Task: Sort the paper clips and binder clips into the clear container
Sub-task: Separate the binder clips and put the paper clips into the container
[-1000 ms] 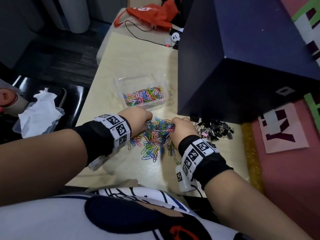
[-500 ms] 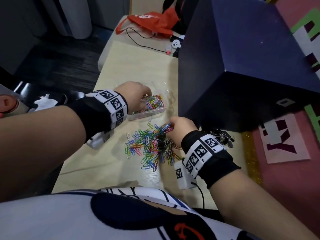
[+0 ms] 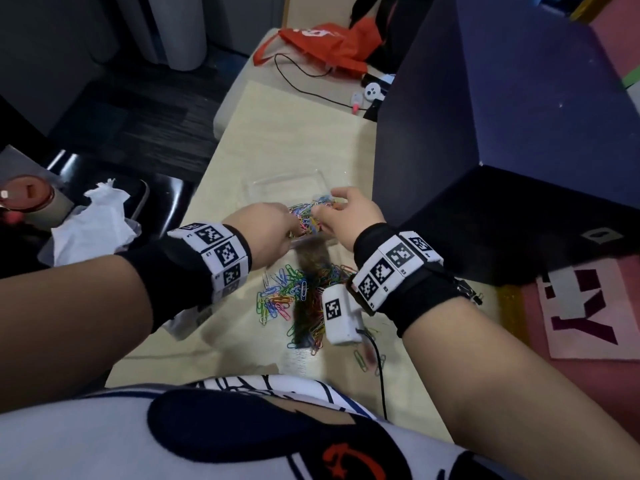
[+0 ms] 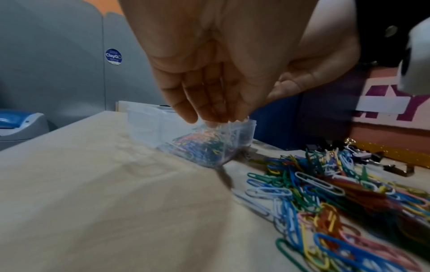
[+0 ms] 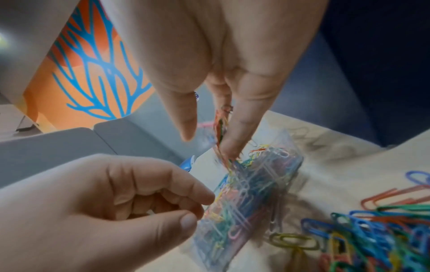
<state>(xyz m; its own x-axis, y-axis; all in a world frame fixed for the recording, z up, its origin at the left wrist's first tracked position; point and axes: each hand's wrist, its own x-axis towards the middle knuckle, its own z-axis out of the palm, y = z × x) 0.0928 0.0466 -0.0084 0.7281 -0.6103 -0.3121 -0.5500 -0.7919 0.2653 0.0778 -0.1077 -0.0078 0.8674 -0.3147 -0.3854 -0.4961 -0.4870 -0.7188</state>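
Both hands hover over the clear container (image 3: pixel 277 181), whose near compartment is heaped with coloured paper clips (image 3: pixel 308 216). My right hand (image 3: pixel 346 213) points thumb and fingers down, spread apart, and a blurred bunch of clips (image 5: pixel 221 123) slips from them into the container (image 5: pixel 251 193). My left hand (image 3: pixel 266 233) is at the container's near left edge with loosely bent fingers (image 4: pixel 204 103), and nothing shows in its grasp. A loose pile of paper clips (image 3: pixel 287 296) lies on the table below the wrists. Black binder clips (image 4: pixel 363 154) lie to the right, mostly hidden by my right wrist in the head view.
A big dark box (image 3: pixel 485 133) stands close on the right of the container. A red bag (image 3: pixel 322 46) and a black cable (image 3: pixel 304 81) lie at the table's far end. Off the left edge are a crumpled tissue (image 3: pixel 93 223) and a cup (image 3: pixel 27 199).
My right hand has lifted off the loose pile and moved forward over the container, where clips are dropping. My left hand has stayed at the container, drawn slightly back to its near edge.
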